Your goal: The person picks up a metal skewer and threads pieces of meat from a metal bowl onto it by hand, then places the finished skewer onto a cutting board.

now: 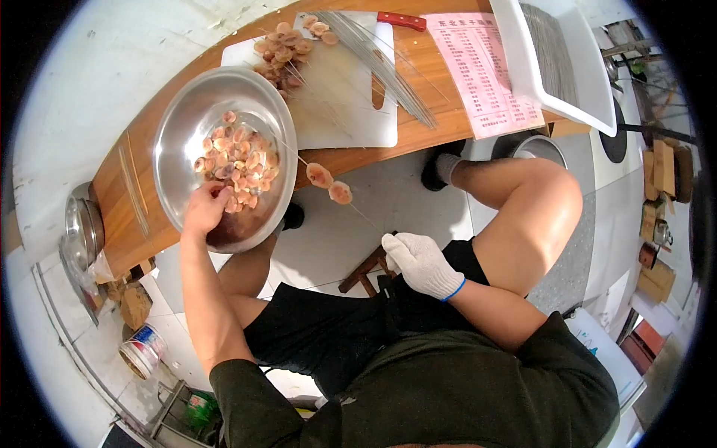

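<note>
My left hand (207, 209), bare, reaches over the near rim of a steel bowl (172, 149). Its thumb and fingertips are pressed together at the round, pinkish-brown meat pieces (239, 160) inside; what they pinch is partly hidden. My right hand (422, 265), in a white knit glove with a blue cuff, is closed around the lower end of a thin metal skewer (363, 215). Two meat pieces (329, 184) are threaded on that skewer, which slants up toward the bowl's right rim. Inside the glove, the grip itself is not visible.
A white cutting board (358, 127) bears loaded skewers (282, 52), bare skewers (388, 75) and a red-handled knife (401, 20). Right of it lie a pink printed sheet (482, 71) and a white tray (521, 63) of skewers. Steel bowls (82, 224) stand left.
</note>
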A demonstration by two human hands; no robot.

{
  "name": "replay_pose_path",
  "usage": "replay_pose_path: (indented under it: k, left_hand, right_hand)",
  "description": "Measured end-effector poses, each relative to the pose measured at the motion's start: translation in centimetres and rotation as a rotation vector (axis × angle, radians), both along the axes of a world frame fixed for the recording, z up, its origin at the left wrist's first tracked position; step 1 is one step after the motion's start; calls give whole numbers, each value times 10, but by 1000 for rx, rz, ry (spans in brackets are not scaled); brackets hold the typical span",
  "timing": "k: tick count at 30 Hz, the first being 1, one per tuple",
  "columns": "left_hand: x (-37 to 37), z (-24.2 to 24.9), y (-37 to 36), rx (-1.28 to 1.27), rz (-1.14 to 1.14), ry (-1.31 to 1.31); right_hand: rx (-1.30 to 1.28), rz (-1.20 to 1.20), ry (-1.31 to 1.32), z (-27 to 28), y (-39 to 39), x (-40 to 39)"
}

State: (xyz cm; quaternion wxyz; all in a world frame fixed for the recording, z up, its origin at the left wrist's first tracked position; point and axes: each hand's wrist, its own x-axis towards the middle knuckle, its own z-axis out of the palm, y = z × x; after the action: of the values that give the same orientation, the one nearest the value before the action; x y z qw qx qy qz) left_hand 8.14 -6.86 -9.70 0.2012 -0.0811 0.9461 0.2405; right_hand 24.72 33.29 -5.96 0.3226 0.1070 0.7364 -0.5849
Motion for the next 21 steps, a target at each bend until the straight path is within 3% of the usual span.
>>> replay_pose_path:
  k: [3, 6, 10, 11, 21]
  left_hand:
    - [-4, -5, 6, 26, -12, -141]
    - [2, 2, 14, 162, 97, -34]
    - [8, 2, 3, 794, 520, 24]
    - [10, 2, -2, 854, 545, 25]
    - [26, 22, -8, 989, 709, 256]
  right_hand:
    - [-1, 18, 10, 5, 0, -4]
    - [4, -1, 1, 5, 1, -3]
    - [-5, -5, 18, 0, 0, 1]
    - [-8, 2, 20, 0, -1, 2]
    - [-18, -35, 28, 3, 0, 7]
